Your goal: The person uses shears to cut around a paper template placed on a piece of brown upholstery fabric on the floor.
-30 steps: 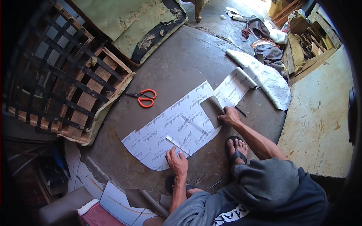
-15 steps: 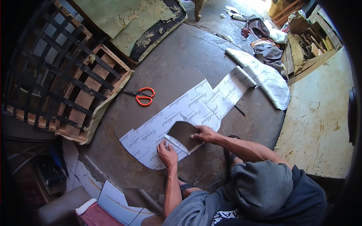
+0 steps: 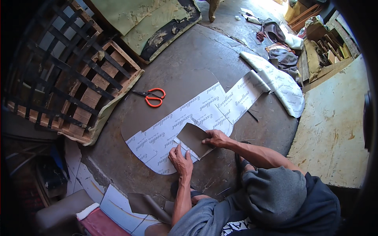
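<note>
A small piece of brown leatherette [image 3: 191, 137] with a white back lies over a larger sheet of white-backed leatherette [image 3: 173, 122] spread on the floor. Along its near left edge runs a narrow white folded strip [image 3: 185, 148]. My right hand [image 3: 215, 139] pinches the small piece by its right side, thumb on the brown face. My left hand [image 3: 181, 160] rests on the folded strip, its fingers stretched out and pressing down. Red-handled scissors [image 3: 151, 97] lie on the brown part beyond the sheet, out of reach of both hands, blades pointing left.
A wooden frame with black webbing [image 3: 75, 82] stands at the left. A partly rolled white-backed sheet [image 3: 281, 86] lies at the right, near a thin dark stick [image 3: 253, 116]. A pale board [image 3: 330, 129] borders the right side. Cloth scraps [image 3: 277, 39] and a wooden box of offcuts [image 3: 328, 47] are behind.
My left hand has shifted slightly right along the folded strip, its fingers now flatter on it. The small leatherette piece lies flatter, still in my right hand. The whole view has shifted slightly.
</note>
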Demonstrator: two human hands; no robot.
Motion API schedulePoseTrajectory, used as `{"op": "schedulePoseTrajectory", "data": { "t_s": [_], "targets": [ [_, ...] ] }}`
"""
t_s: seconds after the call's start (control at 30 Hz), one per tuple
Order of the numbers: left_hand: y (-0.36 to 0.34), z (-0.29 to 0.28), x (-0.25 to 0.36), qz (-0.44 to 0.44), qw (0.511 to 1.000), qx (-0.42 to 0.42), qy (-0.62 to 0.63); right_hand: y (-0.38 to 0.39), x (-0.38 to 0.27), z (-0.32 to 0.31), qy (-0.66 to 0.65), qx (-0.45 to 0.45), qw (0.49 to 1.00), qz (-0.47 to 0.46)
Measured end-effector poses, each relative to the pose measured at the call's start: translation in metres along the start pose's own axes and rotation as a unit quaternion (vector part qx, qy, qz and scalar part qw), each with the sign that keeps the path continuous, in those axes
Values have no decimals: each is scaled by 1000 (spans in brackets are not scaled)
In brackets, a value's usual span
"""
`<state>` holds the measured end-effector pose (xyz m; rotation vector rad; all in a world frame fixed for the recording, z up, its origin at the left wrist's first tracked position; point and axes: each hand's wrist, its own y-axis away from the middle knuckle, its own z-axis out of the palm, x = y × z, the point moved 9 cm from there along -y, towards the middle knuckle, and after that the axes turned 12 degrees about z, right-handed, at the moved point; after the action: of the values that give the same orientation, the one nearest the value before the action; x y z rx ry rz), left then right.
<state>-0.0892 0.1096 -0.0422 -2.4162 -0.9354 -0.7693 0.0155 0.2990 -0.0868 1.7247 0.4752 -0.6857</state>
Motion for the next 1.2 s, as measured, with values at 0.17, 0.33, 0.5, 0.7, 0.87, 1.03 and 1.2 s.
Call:
{"op": "schedulePoseTrajectory", "data": {
  "t_s": [0.17, 0.33, 0.5, 0.7, 0.87, 1.03, 1.2],
  "targets": [
    [1, 0, 7, 22, 1000, -3, -15, -2, -1, -3, 44, 30, 999, 9],
    [1, 1, 9, 40, 998, -10, -56, -2, -2, 0, 29, 9, 1000, -2],
    [0, 2, 13, 42, 997, -7, -61, -7, 1, -3, 76, 41, 996, -8],
    [-4, 1, 17, 42, 996, -8, -84, -2, -8, -4, 74, 47, 996, 8],
    [-5, 4, 21, 37, 993, -23, -108, -6, 3, -6, 75, 57, 995, 17],
    [-3, 3, 21, 24, 992, -40, -121, 4, -6, -15, 151, 122, 981, -3],
    [-4, 7, 22, 9, 989, -55, -136, 27, -15, -33, 190, 146, 969, 58]
  ]
}}
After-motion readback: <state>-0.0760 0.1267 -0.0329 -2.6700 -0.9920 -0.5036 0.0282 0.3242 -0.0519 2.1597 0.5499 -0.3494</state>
